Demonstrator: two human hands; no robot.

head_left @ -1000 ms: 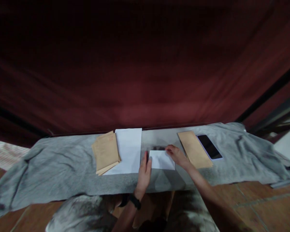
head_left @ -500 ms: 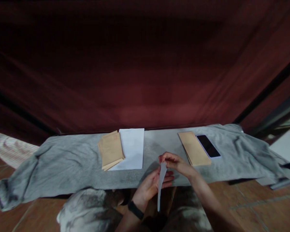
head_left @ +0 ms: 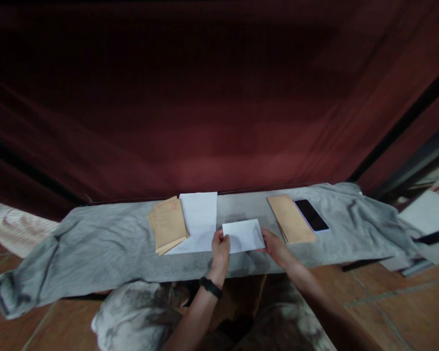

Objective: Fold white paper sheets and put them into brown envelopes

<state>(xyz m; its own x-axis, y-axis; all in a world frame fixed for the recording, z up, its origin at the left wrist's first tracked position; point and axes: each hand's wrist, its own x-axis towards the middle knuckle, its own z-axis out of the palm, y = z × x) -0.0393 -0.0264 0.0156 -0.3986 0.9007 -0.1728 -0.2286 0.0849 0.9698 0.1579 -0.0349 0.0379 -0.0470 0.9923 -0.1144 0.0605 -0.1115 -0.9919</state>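
Observation:
A folded white sheet of paper lies level between my two hands, just above the grey cloth. My left hand, with a black band on its wrist, grips the paper's left edge with the thumb on top. On the opposite edge, my right hand holds the paper, its fingers partly hidden beneath. To the left is a stack of white paper, partly covered by several brown envelopes. On the right sit more brown envelopes, close to my right hand.
A phone with a dark screen rests against the right-hand envelopes. The grey cloth covers a narrow bench up against a dark red upright surface. My knees are below the front edge, over a tiled floor.
The folded paper has turned from edge-on and hanging to flat and sideways. My left hand has moved up to its left edge, and my right hand has shifted slightly right.

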